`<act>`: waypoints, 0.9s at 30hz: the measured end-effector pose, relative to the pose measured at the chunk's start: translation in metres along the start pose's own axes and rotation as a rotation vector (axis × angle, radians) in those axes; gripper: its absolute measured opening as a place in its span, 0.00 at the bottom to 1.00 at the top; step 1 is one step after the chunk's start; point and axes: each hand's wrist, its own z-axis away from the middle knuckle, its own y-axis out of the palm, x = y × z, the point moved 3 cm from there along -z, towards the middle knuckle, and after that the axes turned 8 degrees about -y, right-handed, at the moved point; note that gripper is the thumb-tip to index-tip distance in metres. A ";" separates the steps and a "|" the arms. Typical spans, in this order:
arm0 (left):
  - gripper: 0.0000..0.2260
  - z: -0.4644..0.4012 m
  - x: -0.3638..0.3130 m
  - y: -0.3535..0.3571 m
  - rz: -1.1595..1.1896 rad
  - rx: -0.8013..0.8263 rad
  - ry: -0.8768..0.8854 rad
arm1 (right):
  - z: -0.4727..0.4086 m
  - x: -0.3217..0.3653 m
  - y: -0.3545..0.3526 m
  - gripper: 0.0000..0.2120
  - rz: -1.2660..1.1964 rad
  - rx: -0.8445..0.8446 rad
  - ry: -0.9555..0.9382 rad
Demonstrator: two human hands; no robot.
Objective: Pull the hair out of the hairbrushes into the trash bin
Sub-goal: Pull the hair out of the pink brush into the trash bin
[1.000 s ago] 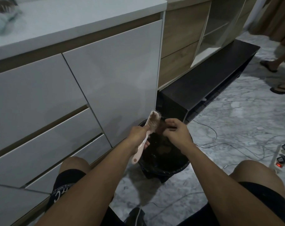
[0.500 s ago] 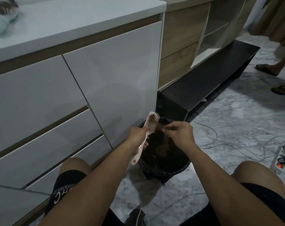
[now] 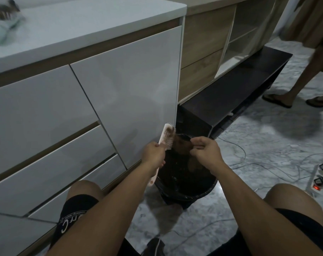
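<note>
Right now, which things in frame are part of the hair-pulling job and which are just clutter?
In the job:
- hairbrush, gripped by left hand
- clump of hair, pinched by right hand
- trash bin with black liner, below both hands

Lying about:
- power strip and cables on the floor
- black bench
- blurred item on the counter

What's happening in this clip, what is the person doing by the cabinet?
A seated person is cleaning a pink hairbrush over a black-lined trash bin on the floor beside white cabinets. The left hand grips the brush handle, bristles facing right, with hair left near the brush tip. The right hand pinches a brown hair clump above the bin opening, not yet dropped.
</note>
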 end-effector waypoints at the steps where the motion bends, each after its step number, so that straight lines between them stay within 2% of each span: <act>1: 0.12 0.002 -0.002 0.001 -0.009 0.014 0.013 | 0.001 0.003 0.003 0.18 -0.009 0.021 -0.015; 5: 0.08 0.008 -0.004 0.006 -0.096 0.020 0.118 | 0.005 0.015 0.011 0.16 -0.008 -0.082 -0.193; 9: 0.07 0.014 -0.002 0.015 -0.194 0.014 0.214 | 0.009 0.018 0.017 0.16 -0.020 -0.064 -0.245; 12: 0.05 0.016 -0.003 0.019 -0.227 -0.002 0.259 | 0.008 0.017 0.016 0.07 0.049 -0.128 -0.215; 14: 0.08 0.014 -0.001 0.017 -0.161 -0.029 0.228 | 0.007 0.015 0.014 0.03 0.090 -0.159 -0.180; 17: 0.11 0.009 0.001 0.013 -0.090 -0.046 0.165 | 0.003 0.013 0.012 0.04 0.109 -0.153 -0.147; 21: 0.06 0.010 0.000 0.010 0.004 -0.039 0.098 | -0.001 0.008 0.007 0.08 0.111 -0.109 -0.126; 27: 0.07 0.006 -0.001 0.003 0.057 -0.055 0.069 | -0.001 0.008 0.010 0.11 0.161 0.012 -0.144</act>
